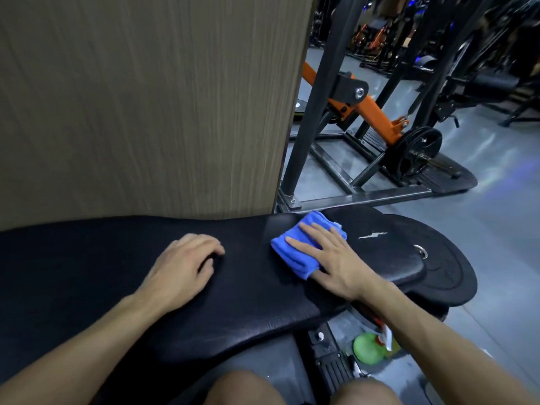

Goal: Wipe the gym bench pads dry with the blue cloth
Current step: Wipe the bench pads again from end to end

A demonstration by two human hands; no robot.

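Your left hand [182, 266] rests on the bench [87, 258], left of the cloth [295, 249], fingers curled and holding nothing. The black pad is grainy, leather-like and long, running left to right. Your right hand [333, 260] lies flat and spread on the folded blue terry cloth, which points away toward the wood-grain panel [146, 97].
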